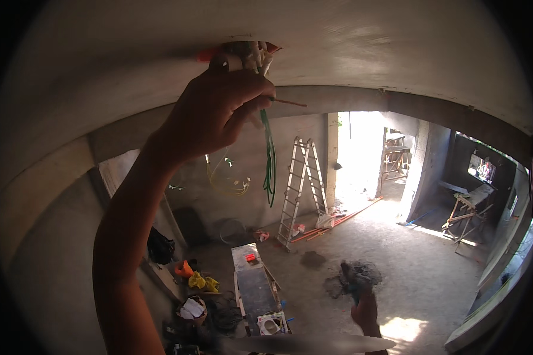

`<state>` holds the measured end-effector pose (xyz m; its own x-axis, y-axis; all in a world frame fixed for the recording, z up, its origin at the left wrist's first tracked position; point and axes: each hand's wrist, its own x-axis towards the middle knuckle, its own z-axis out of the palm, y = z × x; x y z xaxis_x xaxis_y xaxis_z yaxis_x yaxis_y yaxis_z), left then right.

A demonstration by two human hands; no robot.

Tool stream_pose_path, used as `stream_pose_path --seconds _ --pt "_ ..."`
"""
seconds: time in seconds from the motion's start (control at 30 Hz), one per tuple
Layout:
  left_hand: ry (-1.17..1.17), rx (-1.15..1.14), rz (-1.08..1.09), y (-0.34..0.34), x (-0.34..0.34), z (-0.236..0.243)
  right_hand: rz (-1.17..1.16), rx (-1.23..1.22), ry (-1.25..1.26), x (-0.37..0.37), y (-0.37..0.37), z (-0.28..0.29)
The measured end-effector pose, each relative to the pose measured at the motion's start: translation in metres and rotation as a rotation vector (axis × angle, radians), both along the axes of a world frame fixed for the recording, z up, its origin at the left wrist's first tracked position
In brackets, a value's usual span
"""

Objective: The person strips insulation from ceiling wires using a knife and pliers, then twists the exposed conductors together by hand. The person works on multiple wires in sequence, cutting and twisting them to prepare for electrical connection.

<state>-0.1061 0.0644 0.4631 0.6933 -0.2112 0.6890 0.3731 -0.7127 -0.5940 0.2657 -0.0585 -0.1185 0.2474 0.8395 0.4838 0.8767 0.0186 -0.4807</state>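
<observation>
My left hand (210,109) is raised to an opening in the ceiling, its fingers pinched on a wire. A copper-coloured wire end (291,103) sticks out to the right of the fingertips. Pale wires or tubes (257,54) crowd the red-edged opening (273,47) just above the hand. Looped green wires (269,163) hang down beside the fingers. Lower down on the right, my right hand (365,309) is closed around a dark, partly greenish tool (354,285); its kind is hard to make out against the dark floor patch.
An aluminium stepladder (302,189) stands by the far wall, near a bright doorway. Below me lies a long board (256,296) with a small red item (250,258). Bags (202,283) and a black heap are at lower left. Orange pipes (337,222) lie near the ladder.
</observation>
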Motion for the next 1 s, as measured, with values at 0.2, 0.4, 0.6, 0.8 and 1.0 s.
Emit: stream_pose_path --seconds 0.2,0.4,0.6,0.8,1.0 --pt "0.020 -0.135 -0.007 -0.006 -0.002 0.007 -0.310 0.529 -0.644 0.002 0.056 0.296" --pt "0.053 -0.189 0.011 -0.009 -0.006 0.015 -0.523 0.978 -0.946 -0.018 0.061 0.439" --pt "0.077 -0.160 -0.018 -0.006 -0.009 0.017 -0.582 1.148 -1.108 -0.031 0.055 0.483" --pt "0.081 -0.198 -0.074 -0.004 -0.008 0.018 -0.452 1.239 -1.190 -0.028 0.052 0.493" --pt "0.091 -0.021 -0.040 0.003 -0.012 0.019 -0.191 0.923 -1.063 -0.034 0.035 0.493"
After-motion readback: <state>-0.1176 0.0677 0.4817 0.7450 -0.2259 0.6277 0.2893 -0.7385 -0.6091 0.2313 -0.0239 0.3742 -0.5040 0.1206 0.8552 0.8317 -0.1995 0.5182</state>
